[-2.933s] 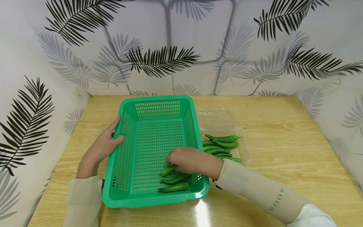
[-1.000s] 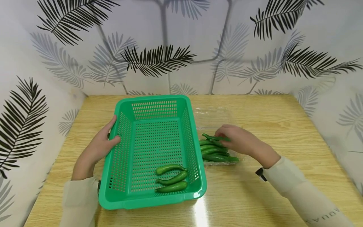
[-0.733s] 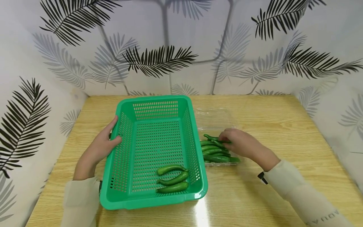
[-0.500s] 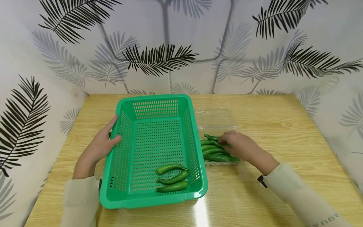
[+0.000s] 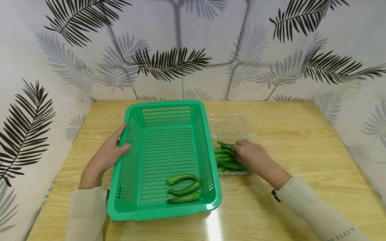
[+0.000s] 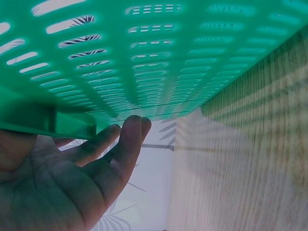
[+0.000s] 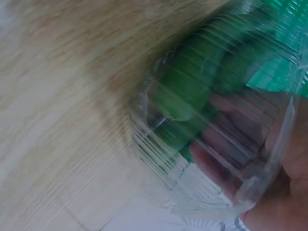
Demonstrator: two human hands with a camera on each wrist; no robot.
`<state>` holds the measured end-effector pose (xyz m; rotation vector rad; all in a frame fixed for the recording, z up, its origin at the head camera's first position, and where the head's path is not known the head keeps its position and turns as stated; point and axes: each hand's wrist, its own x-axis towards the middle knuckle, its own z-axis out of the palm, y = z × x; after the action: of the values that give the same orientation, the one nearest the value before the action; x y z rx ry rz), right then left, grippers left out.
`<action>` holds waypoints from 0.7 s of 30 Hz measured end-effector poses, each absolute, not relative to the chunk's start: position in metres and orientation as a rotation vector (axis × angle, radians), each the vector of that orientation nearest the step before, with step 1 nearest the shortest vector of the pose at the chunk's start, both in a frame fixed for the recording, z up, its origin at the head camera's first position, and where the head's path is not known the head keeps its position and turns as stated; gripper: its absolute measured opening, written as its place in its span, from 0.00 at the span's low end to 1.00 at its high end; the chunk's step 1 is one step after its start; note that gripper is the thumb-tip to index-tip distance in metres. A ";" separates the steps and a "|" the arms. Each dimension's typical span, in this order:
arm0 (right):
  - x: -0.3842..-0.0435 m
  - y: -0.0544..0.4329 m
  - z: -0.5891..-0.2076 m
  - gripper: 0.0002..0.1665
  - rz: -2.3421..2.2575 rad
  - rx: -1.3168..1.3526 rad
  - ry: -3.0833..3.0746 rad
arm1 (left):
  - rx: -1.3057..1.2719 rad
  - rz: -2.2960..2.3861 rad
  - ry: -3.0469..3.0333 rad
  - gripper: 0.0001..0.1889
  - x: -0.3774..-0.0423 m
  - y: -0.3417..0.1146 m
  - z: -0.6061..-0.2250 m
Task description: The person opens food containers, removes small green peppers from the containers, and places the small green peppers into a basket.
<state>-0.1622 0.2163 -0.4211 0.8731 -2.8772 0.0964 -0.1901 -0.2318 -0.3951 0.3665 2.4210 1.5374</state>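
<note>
Left hand (image 5: 107, 154) gripping a rectangular green plastic basket (image 5: 150, 216) by its rim, three slender green peppers (image 5: 184, 190) in its near right corner, right hand (image 5: 254, 156) at more peppers (image 5: 230, 165) in a clear plastic container (image 5: 227, 125), partly basket-hidden, fingertips obscured, grip impossible to tell.

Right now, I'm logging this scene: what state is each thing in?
Green basket: open side up, mostly bare inside.
Basket peppers: three, whole, side by side.
Clear container: open, lid laid back.
Container peppers: piled, partly hidden.
Left hand: gripping the green basket.
Right hand: among the container peppers; grip unclear.
</note>
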 end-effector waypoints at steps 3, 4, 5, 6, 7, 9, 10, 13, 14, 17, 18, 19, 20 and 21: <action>-0.162 0.218 -0.418 0.12 0.151 0.866 -2.913 | 0.372 1.542 2.418 0.41 -0.191 -0.232 -0.396; -0.162 0.219 -0.416 0.13 0.173 0.863 -2.926 | 0.375 1.548 2.414 0.41 -0.191 -0.232 -0.397; -0.162 0.219 -0.413 0.14 0.197 0.862 -2.935 | 0.378 1.551 2.412 0.41 -0.191 -0.233 -0.397; -0.162 0.219 -0.411 0.15 0.221 0.864 -2.941 | 0.381 1.555 2.410 0.41 -0.191 -0.233 -0.397; -0.162 0.219 -0.408 0.15 0.249 0.869 -2.944 | 0.383 1.555 2.411 0.41 -0.191 -0.233 -0.397; -0.161 0.220 -0.401 0.14 0.302 0.880 -2.941 | 0.384 1.554 2.413 0.41 -0.191 -0.233 -0.398; -0.160 0.220 -0.397 0.14 0.330 0.889 -2.935 | 0.384 1.554 2.412 0.41 -0.191 -0.233 -0.398; -0.159 0.221 -0.387 0.14 0.391 0.911 -2.910 | 0.378 1.546 2.418 0.41 -0.191 -0.233 -0.398; -0.158 0.221 -0.385 0.14 0.405 0.915 -2.905 | 0.376 1.545 2.418 0.41 -0.191 -0.233 -0.398; -0.159 0.221 -0.380 0.15 0.425 0.913 -2.903 | 0.370 1.540 2.416 0.41 -0.191 -0.233 -0.397; -0.159 0.221 -0.379 0.15 0.428 0.911 -2.903 | 0.366 1.536 2.417 0.41 -0.191 -0.232 -0.397; -0.160 0.220 -0.378 0.15 0.427 0.914 -2.900 | 0.364 1.531 2.421 0.41 -0.191 -0.232 -0.397; -0.160 0.219 -0.377 0.14 0.423 0.918 -2.895 | 0.362 1.529 2.423 0.41 -0.191 -0.232 -0.397; -0.161 0.217 -0.375 0.14 0.417 0.924 -2.886 | 0.362 1.527 2.425 0.41 -0.191 -0.232 -0.397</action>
<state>-0.1609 0.2169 -0.3754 0.9240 -2.8860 0.4174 -0.1910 -0.2322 -0.3967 0.3623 2.4250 1.5271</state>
